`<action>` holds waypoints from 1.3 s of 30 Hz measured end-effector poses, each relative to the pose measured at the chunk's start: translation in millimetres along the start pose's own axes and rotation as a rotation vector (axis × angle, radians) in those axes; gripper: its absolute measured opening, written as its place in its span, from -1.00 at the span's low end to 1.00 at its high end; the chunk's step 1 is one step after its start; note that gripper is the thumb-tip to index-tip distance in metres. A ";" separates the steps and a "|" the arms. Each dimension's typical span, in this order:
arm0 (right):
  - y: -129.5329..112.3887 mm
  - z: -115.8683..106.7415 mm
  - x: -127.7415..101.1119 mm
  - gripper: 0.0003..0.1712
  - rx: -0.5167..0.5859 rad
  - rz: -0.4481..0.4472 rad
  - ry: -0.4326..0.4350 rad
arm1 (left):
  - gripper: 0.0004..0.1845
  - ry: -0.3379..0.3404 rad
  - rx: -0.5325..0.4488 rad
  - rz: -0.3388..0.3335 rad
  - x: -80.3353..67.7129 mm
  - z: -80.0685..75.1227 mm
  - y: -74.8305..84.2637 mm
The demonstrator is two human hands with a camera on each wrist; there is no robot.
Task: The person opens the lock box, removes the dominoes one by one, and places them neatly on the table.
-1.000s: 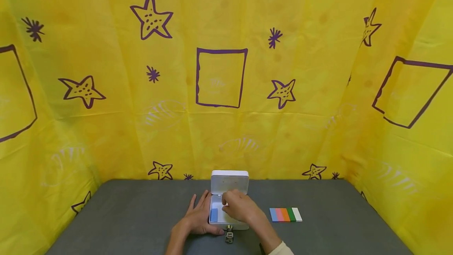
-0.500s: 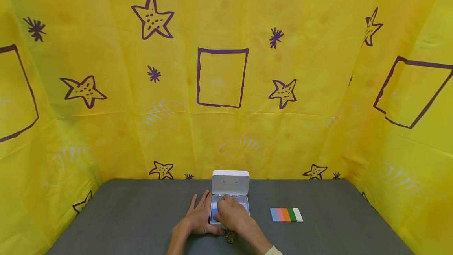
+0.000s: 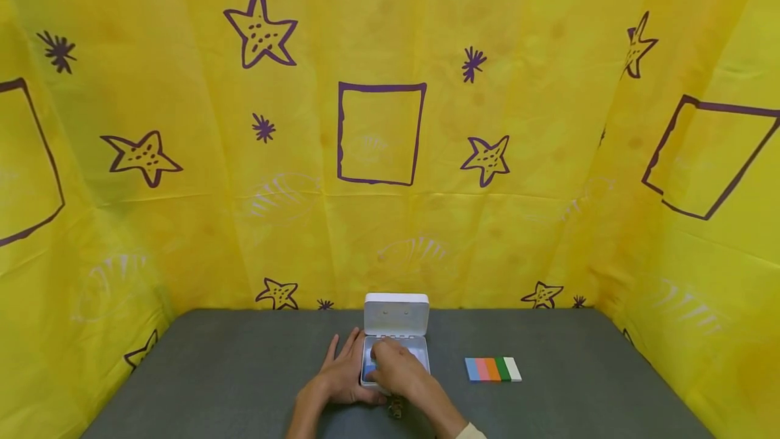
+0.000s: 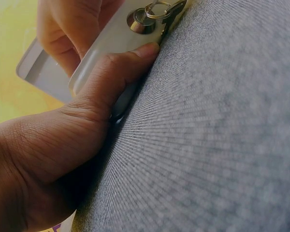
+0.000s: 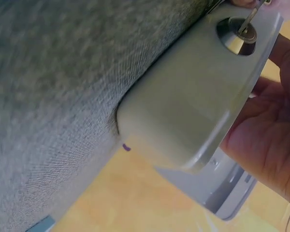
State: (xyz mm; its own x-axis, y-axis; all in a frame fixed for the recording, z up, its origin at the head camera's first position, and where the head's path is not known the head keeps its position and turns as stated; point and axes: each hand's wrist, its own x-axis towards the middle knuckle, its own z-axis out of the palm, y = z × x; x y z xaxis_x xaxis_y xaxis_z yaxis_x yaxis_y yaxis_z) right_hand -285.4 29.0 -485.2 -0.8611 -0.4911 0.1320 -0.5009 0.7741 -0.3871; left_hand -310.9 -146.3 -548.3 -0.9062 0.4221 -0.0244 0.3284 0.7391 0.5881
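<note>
A small white cash box (image 3: 396, 299) stands on the table with its lid raised and a key in its front lock (image 4: 141, 21). My left hand (image 3: 343, 372) lies along the box's left side, fingers straight and spread, thumb pressed to the front wall in the left wrist view. My right hand (image 3: 399, 371) reaches down inside, its curled fingers and thumb at either end of a flat blue tile (image 3: 369, 370) by the left inner wall. That hand covers much of the box floor. The key ring (image 3: 395, 408) hangs at the front, partly behind the right wrist.
To the right on the grey table (image 3: 256, 351) lies a row of flat tiles (image 3: 493, 369) side by side: light blue, pink, orange, green and white. A yellow curtain (image 3: 213, 236) with purple starfish drawings closes off the back and both sides.
My right hand has moved down and left into the box, from over its middle to the blue tile. The left hand has stayed in place.
</note>
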 end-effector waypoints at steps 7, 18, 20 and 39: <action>-0.6 -0.5 -0.8 -0.77 0.018 -0.016 0.002 | 0.46 0.004 0.005 0.007 0.1 0.0 -0.6; 1.7 -4.9 -1.5 -0.71 0.233 -0.069 -0.038 | 0.46 -0.007 -0.008 -0.004 -1.0 -0.6 1.7; 2.2 -4.6 -1.2 -0.70 0.256 -0.068 -0.033 | 0.45 -0.006 -0.008 -0.002 -1.2 -0.4 2.2; 16.7 -26.2 3.6 -0.93 0.314 -0.092 0.167 | 0.48 0.016 0.002 0.009 0.1 1.3 0.4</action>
State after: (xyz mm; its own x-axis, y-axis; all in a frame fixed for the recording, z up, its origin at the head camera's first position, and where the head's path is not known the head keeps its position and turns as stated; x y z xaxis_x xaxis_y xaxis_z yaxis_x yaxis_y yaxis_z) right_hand -299.2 50.7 -467.2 -0.8292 -0.4610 0.3162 -0.5476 0.5565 -0.6248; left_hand -310.5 -145.2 -549.1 -0.9076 0.4198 -0.0063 0.3366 0.7365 0.5868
